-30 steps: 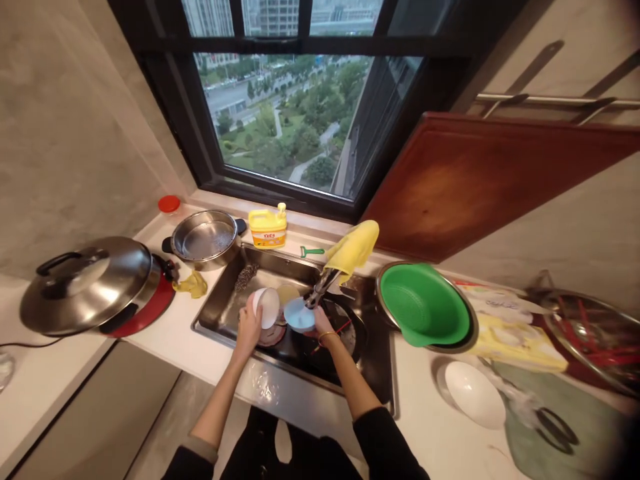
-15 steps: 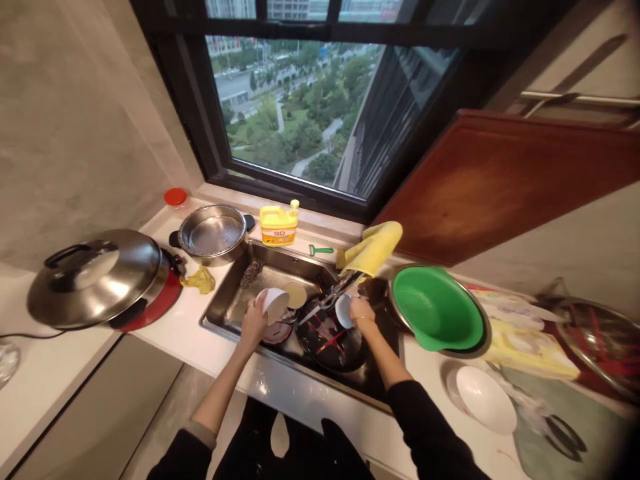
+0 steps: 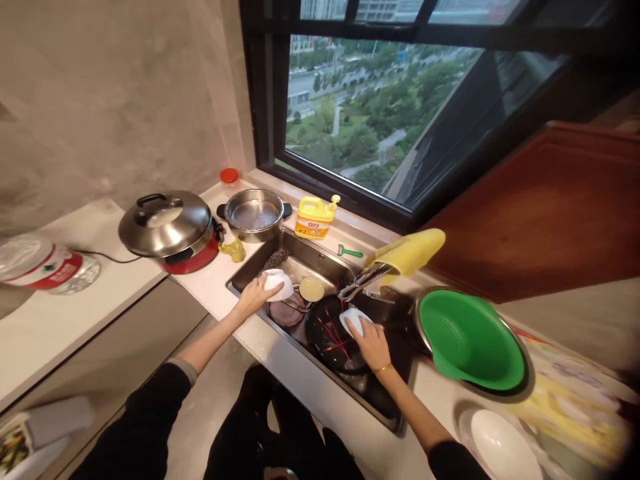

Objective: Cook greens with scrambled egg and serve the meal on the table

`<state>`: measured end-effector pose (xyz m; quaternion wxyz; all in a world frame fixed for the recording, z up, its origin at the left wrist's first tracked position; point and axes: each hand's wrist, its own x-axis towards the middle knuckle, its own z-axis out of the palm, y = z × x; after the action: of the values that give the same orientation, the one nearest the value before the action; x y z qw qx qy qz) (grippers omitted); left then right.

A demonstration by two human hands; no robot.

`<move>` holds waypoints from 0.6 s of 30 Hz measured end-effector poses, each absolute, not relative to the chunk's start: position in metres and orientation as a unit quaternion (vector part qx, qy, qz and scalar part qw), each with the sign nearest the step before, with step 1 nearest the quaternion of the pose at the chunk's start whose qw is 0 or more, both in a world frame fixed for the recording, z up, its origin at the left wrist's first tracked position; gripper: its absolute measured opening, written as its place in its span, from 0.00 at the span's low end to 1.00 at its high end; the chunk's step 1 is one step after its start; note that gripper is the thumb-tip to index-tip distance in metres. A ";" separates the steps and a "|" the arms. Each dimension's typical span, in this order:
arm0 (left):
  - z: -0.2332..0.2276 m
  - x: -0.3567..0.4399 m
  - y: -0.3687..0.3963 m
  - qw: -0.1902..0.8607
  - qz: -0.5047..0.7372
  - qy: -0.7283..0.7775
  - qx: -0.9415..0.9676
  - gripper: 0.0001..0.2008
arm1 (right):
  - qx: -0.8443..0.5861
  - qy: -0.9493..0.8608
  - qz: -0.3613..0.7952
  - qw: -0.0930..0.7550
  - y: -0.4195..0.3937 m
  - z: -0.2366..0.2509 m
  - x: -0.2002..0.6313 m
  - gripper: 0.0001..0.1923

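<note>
My left hand [image 3: 256, 295] grips a white bowl [image 3: 280, 285], tilted on its side over the left part of the steel sink [image 3: 350, 267]. In my right hand [image 3: 371, 341] is a small pale bowl [image 3: 351, 321], held over a dark pan [image 3: 320, 333] in the sink. Red chopsticks [image 3: 338, 345] lie across that pan. Beneath and beside the left bowl are a pinkish dish [image 3: 287, 312] and a round yellowish piece [image 3: 312, 289]. Between my hands the metal faucet [image 3: 364, 280] reaches over the sink, and a yellow cloth [image 3: 413, 252] drapes behind it.
Left of the sink stand a steel steamer pot [image 3: 255, 217] and a lidded red cooker [image 3: 193, 257]. A yellow detergent jug [image 3: 315, 217] and a green peeler [image 3: 350, 252] sit behind it. On the right are a green basin [image 3: 470, 340] and a white bowl [image 3: 503, 440].
The view has swung left, so things appear further right. The left bowl has tipped over, its outside now facing up. My right hand has turned over the pale bowl, fingers now across it.
</note>
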<state>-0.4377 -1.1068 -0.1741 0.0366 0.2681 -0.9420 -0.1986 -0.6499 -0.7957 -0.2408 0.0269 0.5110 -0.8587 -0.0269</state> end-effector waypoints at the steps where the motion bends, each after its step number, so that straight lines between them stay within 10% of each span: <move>1: -0.173 -0.432 -1.103 0.045 -0.215 -0.938 0.268 0.21 | 0.519 -0.854 -0.025 0.031 -0.793 -0.243 -0.649 0.30; 12: -0.162 -0.390 -1.055 0.302 -0.436 -0.743 0.408 0.19 | 0.601 -0.774 0.159 0.120 -0.807 -0.267 -0.661 0.30; 18: -0.177 -0.316 -1.078 0.432 -0.603 -0.347 0.575 0.25 | 0.441 -0.815 0.368 -0.078 -0.923 -0.256 -0.553 0.28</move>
<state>-0.3161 -1.0778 -0.1766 0.4319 0.5746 -0.3466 -0.6027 -0.5526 -0.9234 -0.2564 -0.0777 0.4415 -0.8146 0.3681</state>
